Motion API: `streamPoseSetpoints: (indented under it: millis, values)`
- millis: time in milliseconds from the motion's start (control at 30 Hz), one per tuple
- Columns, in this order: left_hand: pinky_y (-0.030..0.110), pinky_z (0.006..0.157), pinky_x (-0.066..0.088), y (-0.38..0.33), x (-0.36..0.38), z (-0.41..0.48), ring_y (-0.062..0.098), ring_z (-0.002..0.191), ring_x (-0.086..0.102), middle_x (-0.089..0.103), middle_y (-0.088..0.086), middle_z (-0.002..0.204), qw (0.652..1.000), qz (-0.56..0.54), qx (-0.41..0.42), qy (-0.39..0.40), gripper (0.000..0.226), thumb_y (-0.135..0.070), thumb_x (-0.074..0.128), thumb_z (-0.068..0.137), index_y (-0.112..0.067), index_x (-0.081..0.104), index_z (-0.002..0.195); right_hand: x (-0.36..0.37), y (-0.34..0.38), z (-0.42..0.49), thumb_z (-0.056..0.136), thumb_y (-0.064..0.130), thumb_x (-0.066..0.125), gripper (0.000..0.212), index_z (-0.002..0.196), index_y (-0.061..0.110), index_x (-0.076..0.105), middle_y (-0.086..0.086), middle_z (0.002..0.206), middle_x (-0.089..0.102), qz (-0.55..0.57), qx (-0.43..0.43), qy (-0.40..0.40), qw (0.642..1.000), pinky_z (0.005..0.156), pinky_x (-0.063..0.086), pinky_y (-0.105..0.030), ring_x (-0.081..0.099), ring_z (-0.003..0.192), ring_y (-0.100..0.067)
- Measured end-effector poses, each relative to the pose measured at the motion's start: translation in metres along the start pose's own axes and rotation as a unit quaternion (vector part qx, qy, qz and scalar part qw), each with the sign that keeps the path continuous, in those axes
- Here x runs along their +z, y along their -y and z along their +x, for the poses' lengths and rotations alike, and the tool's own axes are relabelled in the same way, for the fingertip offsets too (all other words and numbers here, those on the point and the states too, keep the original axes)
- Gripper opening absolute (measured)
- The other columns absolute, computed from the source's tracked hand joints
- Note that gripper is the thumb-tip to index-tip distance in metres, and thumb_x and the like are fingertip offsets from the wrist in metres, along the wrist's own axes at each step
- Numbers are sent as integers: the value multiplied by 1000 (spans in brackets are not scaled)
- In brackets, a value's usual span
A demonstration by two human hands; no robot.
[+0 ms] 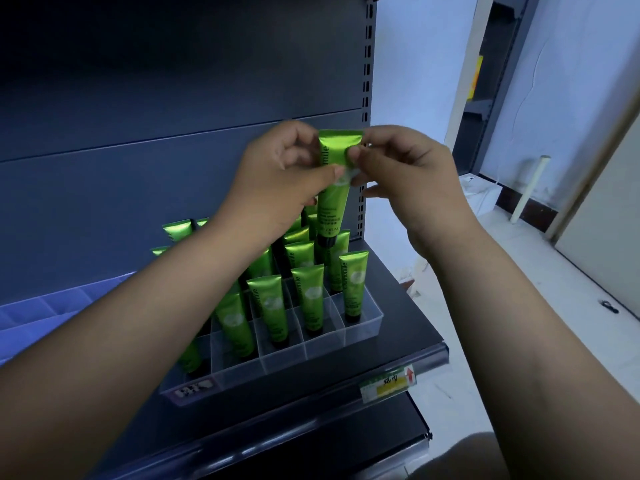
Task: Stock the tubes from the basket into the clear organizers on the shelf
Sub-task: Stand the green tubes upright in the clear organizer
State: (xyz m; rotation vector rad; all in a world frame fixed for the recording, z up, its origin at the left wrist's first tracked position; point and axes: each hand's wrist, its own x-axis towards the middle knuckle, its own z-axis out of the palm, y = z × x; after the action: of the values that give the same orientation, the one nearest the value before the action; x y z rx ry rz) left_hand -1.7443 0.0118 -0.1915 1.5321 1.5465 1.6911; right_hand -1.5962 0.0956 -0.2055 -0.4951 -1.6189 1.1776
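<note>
A green tube (334, 199) with a black cap hangs upright, cap down, above the back right of a clear organizer (363, 327). My left hand (277, 174) pinches its upper part from the left. My right hand (405, 168) pinches its flat top end from the right. Several more green tubes (308, 296) stand cap-down in the organizer's compartments on the dark shelf (408, 327). The front row of compartments holds none. The basket is out of view.
A second clear organizer (41, 313) lies on the shelf at the left, partly hidden by my left arm. A price label (386, 384) sits on the shelf's front edge. The slotted upright post (367, 98) bounds the shelf's right side; white floor lies beyond.
</note>
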Motion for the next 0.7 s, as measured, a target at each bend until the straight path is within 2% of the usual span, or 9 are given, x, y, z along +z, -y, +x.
streamPoseSetpoints:
  millis: [100,200,367,433,500,600,700]
  values:
    - [25,56,51,-6,6,-13,9,68,62,68,-9,73,1000,3,9,-5,25,-2,73,90,-21,58,84,0,10,-10,90,5,72,16,103,14,76,-24,86,69,-1,-18,-7,1000,69,53,-37,64,69,-19]
    - [31,57,54,-3,10,-29,8,68,61,66,-12,70,1000,20,8,-18,23,-8,75,90,-24,62,80,-3,11,-27,89,2,74,14,102,8,76,-32,88,68,-15,-18,-6,1000,66,55,-34,63,68,-21]
    - [41,64,61,5,17,-53,8,74,65,67,-8,82,999,26,-17,-9,23,-9,75,90,-30,66,90,-13,4,-49,88,4,75,13,101,5,77,-19,86,75,-35,29,-3,999,68,56,-28,68,71,-18]
    - [46,66,61,9,20,-61,10,73,64,66,-12,77,999,29,-23,0,25,-6,73,91,-30,66,96,-17,0,-54,89,3,73,10,99,5,77,-14,82,76,-59,32,9,998,68,57,-24,69,69,-15]
    - [50,71,59,14,21,-66,12,72,63,65,-13,76,999,47,-23,3,26,-7,73,91,-32,67,93,-19,-4,-58,91,2,71,10,98,4,77,-12,80,76,-91,29,21,995,66,55,-22,68,68,-12]
    - [50,76,59,22,20,-69,22,78,70,69,-10,79,996,84,-20,1,23,-12,72,92,-34,72,88,-21,-13,-61,91,6,72,11,98,10,79,-8,83,76,-147,15,31,988,67,55,-21,65,69,-7]
    - [46,78,60,33,19,-69,21,82,72,74,-6,83,994,112,-20,0,24,-11,72,92,-34,75,85,-23,-22,-62,89,10,75,9,95,15,81,4,81,74,-198,-3,35,980,66,46,-11,61,69,1]
